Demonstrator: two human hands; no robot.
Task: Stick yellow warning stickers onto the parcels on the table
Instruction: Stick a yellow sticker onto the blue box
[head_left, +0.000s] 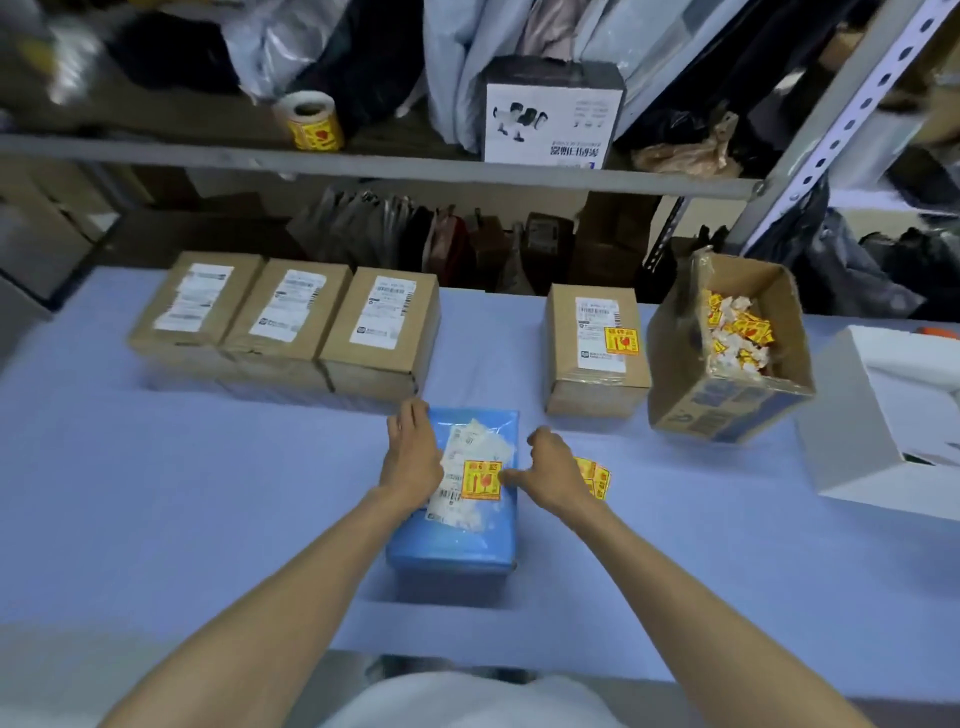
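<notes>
I see the blue parcel (457, 540) lying on the table (182, 493) right in front of me, a white label (470, 441) on its top and a yellow sticker (481, 480) laid over the label's near corner. My left hand (413, 452) rests flat on the parcel's left side, fingers straight and close together. My right hand (553, 470) has its thumb stretched out onto the sticker's right edge. Its other fingers are hidden behind the hand, so I cannot tell how they lie. A strip (595, 475) of more yellow stickers shows just past that hand; held or lying on the table, I cannot tell.

Farther back, three brown parcels (285, 317) stand side by side touching, with white labels only. A fourth parcel (595, 353) stands apart to the right and carries a yellow sticker. Beside it, an open carton (727, 405) holds crumpled white backing and yellow scraps (735, 332). At the right edge lies an open white box (883, 431), its contents unclear.
</notes>
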